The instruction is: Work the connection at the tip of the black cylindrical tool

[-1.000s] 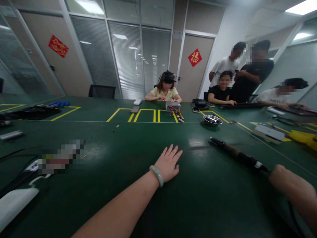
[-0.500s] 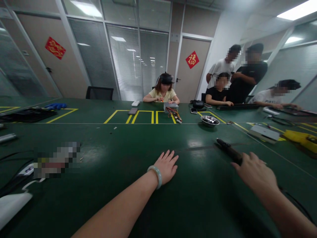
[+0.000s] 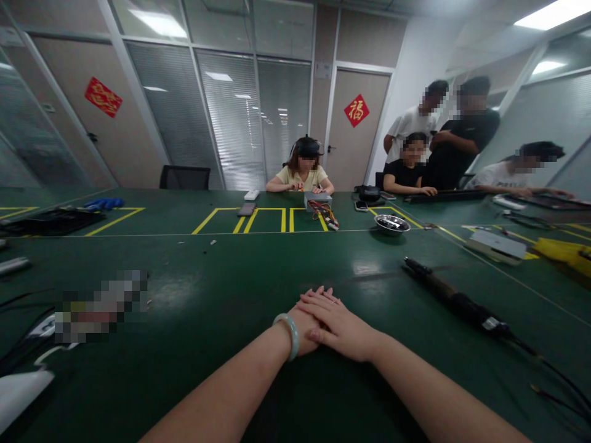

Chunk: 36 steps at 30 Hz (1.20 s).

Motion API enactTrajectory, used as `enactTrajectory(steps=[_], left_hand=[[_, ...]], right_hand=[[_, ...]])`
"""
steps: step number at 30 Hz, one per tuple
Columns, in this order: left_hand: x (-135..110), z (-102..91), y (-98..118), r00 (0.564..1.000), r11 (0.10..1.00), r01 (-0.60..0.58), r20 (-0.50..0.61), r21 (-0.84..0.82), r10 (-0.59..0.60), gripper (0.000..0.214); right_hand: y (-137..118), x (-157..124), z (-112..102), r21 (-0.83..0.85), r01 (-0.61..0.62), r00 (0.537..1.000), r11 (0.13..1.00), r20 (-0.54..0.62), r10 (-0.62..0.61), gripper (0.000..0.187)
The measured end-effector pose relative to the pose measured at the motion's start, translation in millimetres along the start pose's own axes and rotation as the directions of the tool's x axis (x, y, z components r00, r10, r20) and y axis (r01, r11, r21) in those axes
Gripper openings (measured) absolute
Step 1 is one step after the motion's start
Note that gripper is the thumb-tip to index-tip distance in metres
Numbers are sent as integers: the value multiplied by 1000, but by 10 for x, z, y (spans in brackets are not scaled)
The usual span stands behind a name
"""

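My left hand (image 3: 301,325), with a pale green bangle (image 3: 292,337) at its wrist, lies flat on the green table (image 3: 221,264). Across its back rests my right hand (image 3: 346,323), fingers stretched out and palm down; it partly hides the left fingers, whose tips show beyond it. Neither hand holds anything that I can see. To the right, apart from both hands, a black electric screwdriver (image 3: 462,304) lies on the table, its tip pointing away to the left and its cable (image 3: 549,363) running towards the near right.
A metal bowl (image 3: 392,225) with small dark contents stands ahead to the right. Opposite, a person (image 3: 300,175) wearing headgear sits behind a power supply with coloured wires (image 3: 317,198). A blurred-out object (image 3: 101,307) and a white item (image 3: 21,394) lie on the left.
My right hand has let go of the electric screwdriver and moved left onto my left hand. The screwdriver now lies on the table. My left hand has stayed nearly in place.
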State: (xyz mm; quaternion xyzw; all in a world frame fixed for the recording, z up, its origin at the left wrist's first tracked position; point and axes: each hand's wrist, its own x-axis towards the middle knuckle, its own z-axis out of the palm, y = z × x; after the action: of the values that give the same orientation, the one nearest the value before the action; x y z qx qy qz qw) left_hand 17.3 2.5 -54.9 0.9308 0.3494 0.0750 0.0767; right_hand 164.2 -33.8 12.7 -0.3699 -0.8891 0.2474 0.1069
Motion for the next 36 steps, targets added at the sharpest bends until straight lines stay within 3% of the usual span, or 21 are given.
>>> enactTrajectory(steps=[4, 9, 36], left_hand=[[-63, -114, -13, 991, 993, -110, 87, 47, 105, 62], [-90, -201, -4, 991, 995, -87, 103, 41, 82, 62], [-88, -202, 8, 993, 998, -66, 98, 8, 65, 61]], right_hand=[[80, -69, -97, 33, 14, 1000, 999, 12, -14, 65], [78, -77, -118, 43, 9, 1000, 999, 20, -10, 66], [52, -85, -101, 26, -6, 1000, 1000, 18, 6, 66]])
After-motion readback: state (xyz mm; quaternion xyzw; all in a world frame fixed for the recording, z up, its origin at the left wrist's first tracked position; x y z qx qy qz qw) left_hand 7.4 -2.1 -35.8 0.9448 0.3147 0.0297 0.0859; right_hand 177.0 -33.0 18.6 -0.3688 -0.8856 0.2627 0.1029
